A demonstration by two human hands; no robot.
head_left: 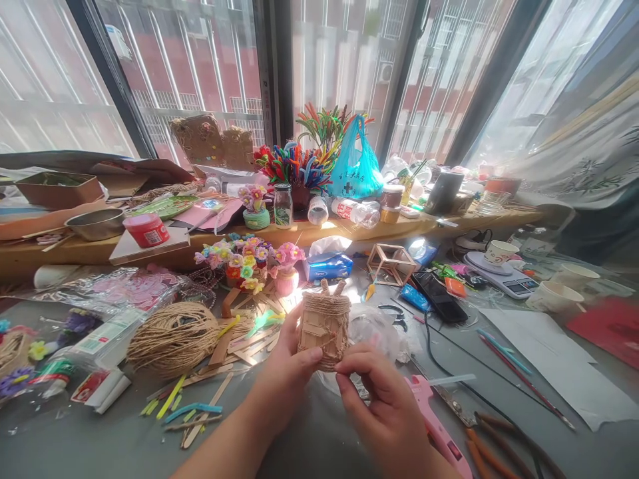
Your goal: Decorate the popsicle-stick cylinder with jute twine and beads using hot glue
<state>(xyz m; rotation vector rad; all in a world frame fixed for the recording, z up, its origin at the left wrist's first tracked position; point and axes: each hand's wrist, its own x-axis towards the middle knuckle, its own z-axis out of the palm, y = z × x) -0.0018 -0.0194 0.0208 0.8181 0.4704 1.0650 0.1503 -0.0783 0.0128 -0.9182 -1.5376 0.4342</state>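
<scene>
Head view: your left hand [282, 374] grasps the twine-wrapped cardboard piece [324, 329] just above the bench [120, 452], while your right hand [380, 389] has thumb and forefinger close together at its lower right corner. You seem to be working its bottom edge by fingertip; the next move calls for a steady left hold and a light, exact touch. Whether the right fingertips pinch a strand, you cannot tell; the piece's far side is hidden, and your right arm seems to cover part of the pink glue gun [440, 432].
</scene>
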